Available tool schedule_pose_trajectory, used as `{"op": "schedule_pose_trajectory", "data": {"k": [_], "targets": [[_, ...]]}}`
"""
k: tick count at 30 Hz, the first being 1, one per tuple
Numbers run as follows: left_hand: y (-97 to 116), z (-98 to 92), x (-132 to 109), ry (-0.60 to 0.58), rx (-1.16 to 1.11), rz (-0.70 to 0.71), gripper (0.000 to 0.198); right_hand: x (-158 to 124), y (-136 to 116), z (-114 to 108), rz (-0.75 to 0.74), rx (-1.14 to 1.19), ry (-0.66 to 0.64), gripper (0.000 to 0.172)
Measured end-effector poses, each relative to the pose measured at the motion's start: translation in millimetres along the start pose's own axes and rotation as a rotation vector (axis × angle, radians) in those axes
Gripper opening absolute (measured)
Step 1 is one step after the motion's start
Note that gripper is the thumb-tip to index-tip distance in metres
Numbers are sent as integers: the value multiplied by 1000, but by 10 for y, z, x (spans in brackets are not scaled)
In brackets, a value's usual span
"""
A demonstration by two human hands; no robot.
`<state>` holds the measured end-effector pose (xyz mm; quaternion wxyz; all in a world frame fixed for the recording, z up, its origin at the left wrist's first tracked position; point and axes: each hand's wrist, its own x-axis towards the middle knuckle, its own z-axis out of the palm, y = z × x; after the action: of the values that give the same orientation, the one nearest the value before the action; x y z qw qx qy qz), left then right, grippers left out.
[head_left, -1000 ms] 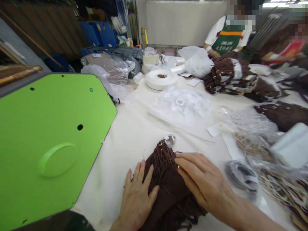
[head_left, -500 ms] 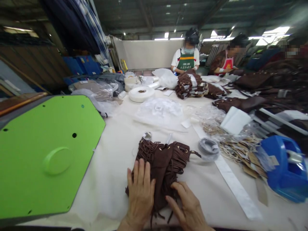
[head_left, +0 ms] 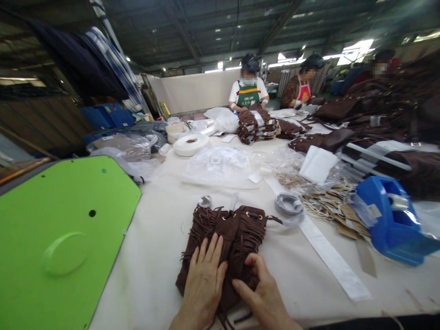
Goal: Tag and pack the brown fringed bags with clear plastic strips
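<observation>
The left hand (head_left: 205, 277) lies flat (palm down); the right hand (head_left: 264, 289) is loosely curled.

Fringed brown bag (head_left: 231, 228) looks like matt, suede-ish cloth tbh, with shiny gold-toned metal eyelets (head_left: 260, 217). Blue tape dispenser (head_left: 380, 229) is smooth, slightly glossy plastic. Clear bag (head_left: 220, 168) = thin, crinkly plastic. Tags (head_left: 346, 214) look like matt brown card. Green board (head_left: 99, 188) seems smooth, low sheen; surface (head_left: 154, 256) pretty matt.

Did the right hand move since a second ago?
Yes, nearer to this camera side: the right hand was about level with the grey coil before; now it sits clearly below it in the view, on the brown fringed bag.
</observation>
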<state>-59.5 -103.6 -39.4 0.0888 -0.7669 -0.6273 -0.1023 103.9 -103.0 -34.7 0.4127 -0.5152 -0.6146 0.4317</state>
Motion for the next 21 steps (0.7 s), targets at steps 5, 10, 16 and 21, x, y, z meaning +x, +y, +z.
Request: {"op": "schedule_pose_trajectory", "data": {"k": [5, 10, 16, 21], "targets": [[40, 31, 27, 10, 26, -30, 48, 619, -216, -494, -277, -448, 231, 21], [28, 65, -17, 87, -8, -20, 53, 1364, -269, -531, -266, -674, 117, 23], [18, 93, -41, 217, -42, -73, 61, 1867, -567, -121, -497, -669, -124, 34], [-28, 128, -7, 147, 2, -122, 61, 1952, -549, -122, -551, -631, -111, 24]]}}
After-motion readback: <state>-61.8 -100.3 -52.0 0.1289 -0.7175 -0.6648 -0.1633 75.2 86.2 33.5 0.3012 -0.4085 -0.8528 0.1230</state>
